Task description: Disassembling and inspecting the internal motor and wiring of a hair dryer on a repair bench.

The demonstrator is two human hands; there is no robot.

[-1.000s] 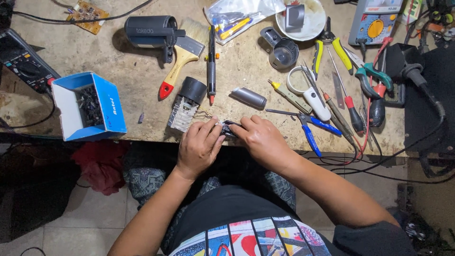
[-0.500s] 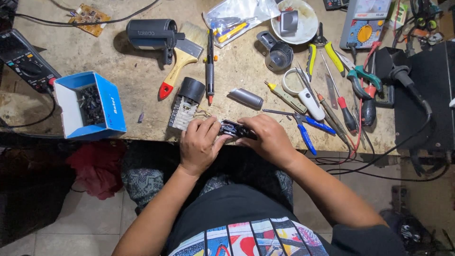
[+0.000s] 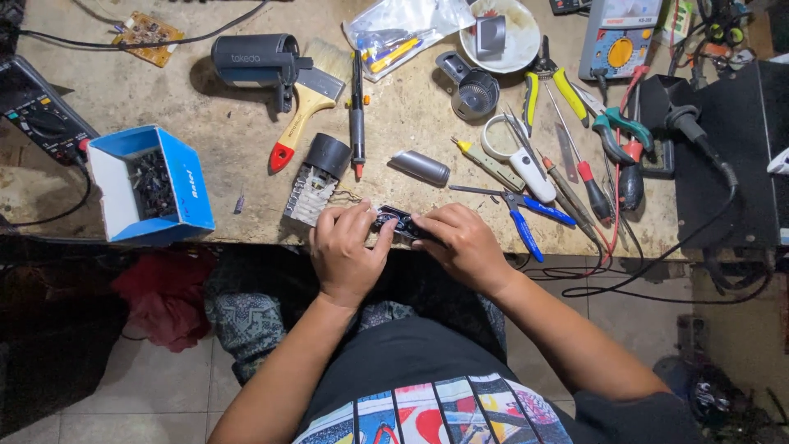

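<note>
A small black part (image 3: pixel 394 222) is gripped between the fingers of the left hand (image 3: pixel 345 255) and the right hand (image 3: pixel 464 247), at the near edge of the desk (image 3: pixel 246 156).

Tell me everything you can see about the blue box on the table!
The blue box is a small open carton, blue outside and white inside, that looks like cardboard. Its top is open, and it holds a heap of small dark parts, too tiny to tell apart. It sits tilted near the front edge of the worn workbench, at the left, apart from both hands. A dark multimeter lies just beside its upper left corner.
</note>
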